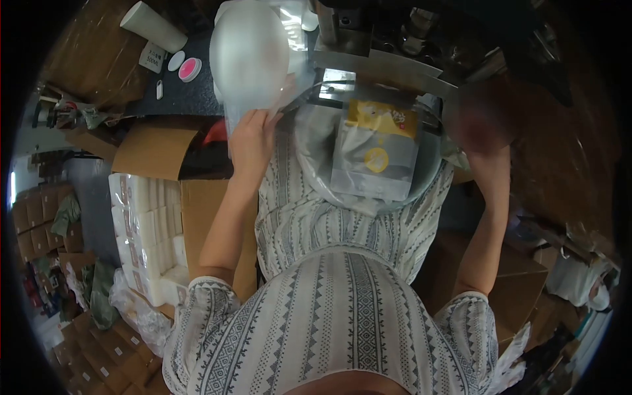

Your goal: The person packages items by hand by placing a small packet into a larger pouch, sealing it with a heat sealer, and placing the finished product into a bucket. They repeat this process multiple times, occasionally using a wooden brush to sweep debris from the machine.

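My left hand (251, 139) has its fingers closed on the lower edge of a translucent plastic bag (240, 108), smeared by motion. Just above it is a rounded white, shiny bundle (250, 49). My right hand (486, 148) is out at the right, beside the machine; its fingers are blurred and a dark reddish smear covers them, so what they hold cannot be made out. Between my hands a round clear tub (316, 174) rests on my lap. On it lies a clear pouch (375, 151) with a yellow band and a yellow round print.
A metal machine (395, 62) stands at the front. On the dark tabletop (204, 89) are a white cup (153, 26), a jar of pink paste (189, 69) and a white lid (176, 60). An open carton (217, 230) with wrapped white stacks (151, 227) is at my left.
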Demonstrator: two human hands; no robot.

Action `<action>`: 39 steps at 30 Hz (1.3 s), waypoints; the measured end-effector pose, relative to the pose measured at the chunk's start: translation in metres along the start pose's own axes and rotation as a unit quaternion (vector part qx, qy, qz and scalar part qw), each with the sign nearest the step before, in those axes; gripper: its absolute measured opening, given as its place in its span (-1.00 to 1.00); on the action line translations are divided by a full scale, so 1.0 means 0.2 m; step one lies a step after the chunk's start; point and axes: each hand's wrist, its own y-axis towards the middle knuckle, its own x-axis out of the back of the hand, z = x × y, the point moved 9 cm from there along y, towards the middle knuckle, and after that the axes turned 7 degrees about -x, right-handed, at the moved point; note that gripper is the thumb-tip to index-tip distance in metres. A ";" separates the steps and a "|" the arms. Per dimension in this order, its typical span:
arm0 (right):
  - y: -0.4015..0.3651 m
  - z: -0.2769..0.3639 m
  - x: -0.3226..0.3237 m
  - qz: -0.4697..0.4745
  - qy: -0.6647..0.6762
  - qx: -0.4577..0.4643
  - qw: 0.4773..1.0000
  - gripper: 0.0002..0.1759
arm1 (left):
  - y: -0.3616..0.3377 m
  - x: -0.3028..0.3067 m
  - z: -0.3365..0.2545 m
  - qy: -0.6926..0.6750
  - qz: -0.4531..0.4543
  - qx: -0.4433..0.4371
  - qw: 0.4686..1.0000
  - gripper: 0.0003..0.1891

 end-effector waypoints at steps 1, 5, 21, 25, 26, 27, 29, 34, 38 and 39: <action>-0.01 0.06 -0.05 0.003 0.001 0.001 1.000 -0.75 | -0.01 0.02 0.00 -0.018 -0.018 0.024 0.999 -0.83; -0.08 0.39 -0.30 0.058 0.051 0.156 0.985 -0.74 | 0.06 0.10 -0.02 -0.019 -0.134 -0.025 0.990 -0.89; -0.20 0.60 -0.43 0.041 -0.095 0.396 0.912 -0.76 | -0.01 0.17 -0.33 -0.120 -0.062 -0.070 0.988 -0.92; -0.16 0.51 -0.42 0.106 -0.017 0.336 0.936 -0.73 | 0.01 -0.08 -0.43 -0.311 0.096 -0.053 0.944 -0.86; -0.10 0.43 -0.39 0.094 0.019 0.251 0.963 -0.71 | 0.02 -0.14 -0.44 -0.312 0.096 -0.053 0.944 -0.86; -0.04 0.35 -0.36 0.081 0.056 0.165 0.981 -0.69 | 0.01 -0.28 -0.43 -0.404 0.145 0.009 0.903 -0.82; -0.04 0.30 -0.26 0.030 0.013 0.155 0.987 -0.67 | 0.06 -0.39 -0.44 -0.491 0.190 0.070 0.847 -0.78; -0.06 0.16 -0.05 -0.031 -0.153 0.068 0.985 -0.64 | 0.18 -0.53 -0.44 -0.624 0.206 0.253 0.710 -0.71; 0.11 -0.22 0.11 -0.166 -0.294 0.090 0.937 -0.68 | 0.15 -0.48 -0.45 -0.628 0.195 0.249 0.711 -0.65; 0.17 -0.37 0.09 -0.118 -0.340 0.013 0.933 -0.68 | 0.19 -0.38 -0.35 -0.570 0.110 0.199 0.790 -0.60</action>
